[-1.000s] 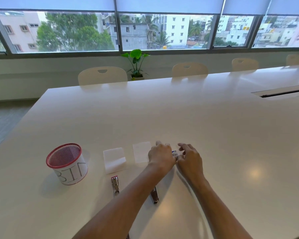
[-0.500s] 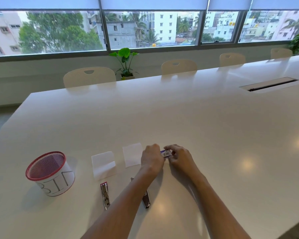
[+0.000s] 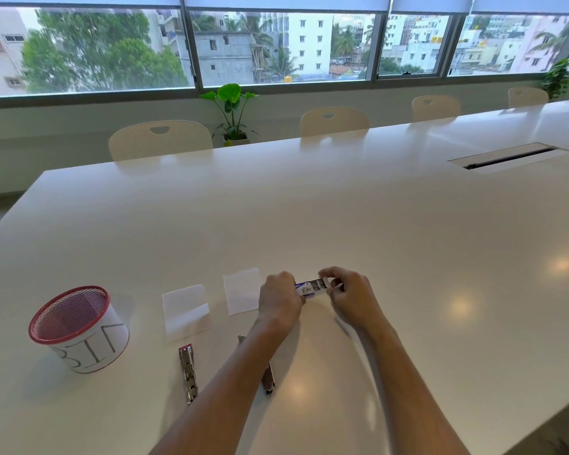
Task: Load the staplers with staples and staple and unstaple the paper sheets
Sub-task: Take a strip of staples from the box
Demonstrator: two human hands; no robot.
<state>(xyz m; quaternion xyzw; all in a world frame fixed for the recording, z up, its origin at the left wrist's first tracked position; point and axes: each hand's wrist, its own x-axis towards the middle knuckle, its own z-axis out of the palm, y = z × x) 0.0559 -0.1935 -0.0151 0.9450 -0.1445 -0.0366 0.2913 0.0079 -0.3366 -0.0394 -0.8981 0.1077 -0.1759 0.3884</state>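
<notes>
A small staple box, white and blue, is held just above the white table between both hands. My left hand grips its left end. My right hand pinches the inner tray, which sticks out to the right with staples showing. Two small white paper sheets lie to the left: one beside my left hand, another further left. A metal stapler lies open flat near me. A second stapler is partly hidden under my left forearm.
A red mesh bin labelled BIN stands at the left. A cable slot is set into the table at the far right. Chairs line the far edge, with a potted plant behind them by the window.
The camera has shifted, so everything sits lower in view. My hands have drawn slightly apart and the box's inner tray now shows between them, pulled out to the right.
</notes>
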